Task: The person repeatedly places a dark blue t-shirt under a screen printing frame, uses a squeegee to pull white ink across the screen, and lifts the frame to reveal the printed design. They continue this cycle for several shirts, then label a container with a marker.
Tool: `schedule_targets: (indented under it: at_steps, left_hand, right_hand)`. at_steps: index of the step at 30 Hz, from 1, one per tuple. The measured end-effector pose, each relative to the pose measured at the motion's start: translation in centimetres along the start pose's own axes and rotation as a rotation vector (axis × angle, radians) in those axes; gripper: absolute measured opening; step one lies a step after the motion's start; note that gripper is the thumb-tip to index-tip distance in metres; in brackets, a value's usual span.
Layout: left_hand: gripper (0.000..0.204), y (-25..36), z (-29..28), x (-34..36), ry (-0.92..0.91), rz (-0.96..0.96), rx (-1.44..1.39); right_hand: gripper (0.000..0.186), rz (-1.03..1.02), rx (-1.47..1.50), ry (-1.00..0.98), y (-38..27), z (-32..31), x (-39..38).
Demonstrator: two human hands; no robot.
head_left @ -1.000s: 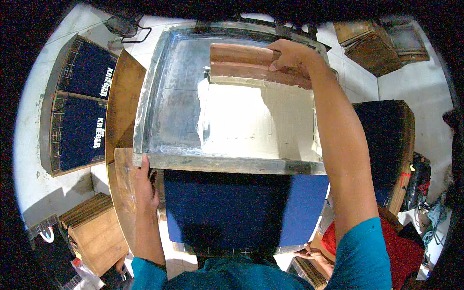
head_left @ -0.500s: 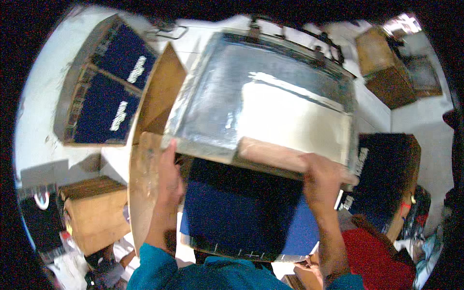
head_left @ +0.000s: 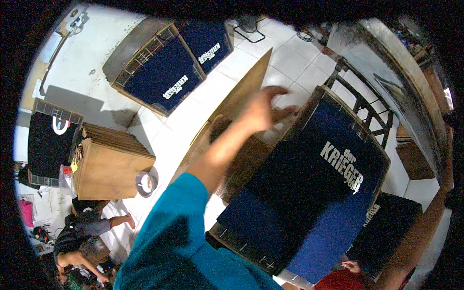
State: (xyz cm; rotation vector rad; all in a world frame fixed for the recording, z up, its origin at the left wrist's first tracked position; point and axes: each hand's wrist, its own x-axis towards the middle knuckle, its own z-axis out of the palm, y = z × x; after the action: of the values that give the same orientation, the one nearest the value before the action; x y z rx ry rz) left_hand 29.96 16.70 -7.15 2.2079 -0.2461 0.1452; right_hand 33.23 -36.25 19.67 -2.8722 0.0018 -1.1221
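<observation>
A dark blue cloth with fresh-looking white lettering [head_left: 290, 193] lies flat over a board, tilted in the view before me. My left hand [head_left: 263, 111], fingers spread and curled, is held in the air just off the board's upper left edge and holds nothing. My right forearm [head_left: 415, 237] stretches up along the right rim of the view. Its hand is lost in the dark edge, beside the raised screen-printing frame [head_left: 406, 92], so its fingers are hidden. The frame stands tilted up at the right, clear of the cloth.
Two more blue cloth boards [head_left: 159, 72] lean at the far left wall. A wooden board [head_left: 241, 92] stands upright left of my work. Stacked boards [head_left: 116, 169] and a pot [head_left: 146, 183] sit at left. A person crouches lower left; a red-sleeved person [head_left: 338, 280] is lower right.
The screen frame has gone from over the cloth up to the right, uncovering white lettering. My left hand has let go of it and moved up. The view has turned.
</observation>
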Motion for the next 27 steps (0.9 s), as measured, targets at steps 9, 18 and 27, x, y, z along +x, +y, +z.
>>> schedule_targets:
  at_steps: [9, 18, 27]
  left_hand:
    - [0.053, -22.6, -5.8, -1.2, -0.130, -0.617, 0.558]
    - [0.032, -15.3, -10.4, -5.1, 0.232, -0.424, 0.679]
    - [0.032, 6.3, -16.2, -28.5, 0.221, 0.196, 0.697]
  right_hand:
    - [0.053, 0.019, 0.155, -0.129, -6.0, -4.2, 3.2]
    - [0.039, 0.024, 0.272, -0.144, -4.6, -2.3, 0.2]
    - [0.032, -0.187, -0.075, -0.261, 1.1, -0.5, 0.7]
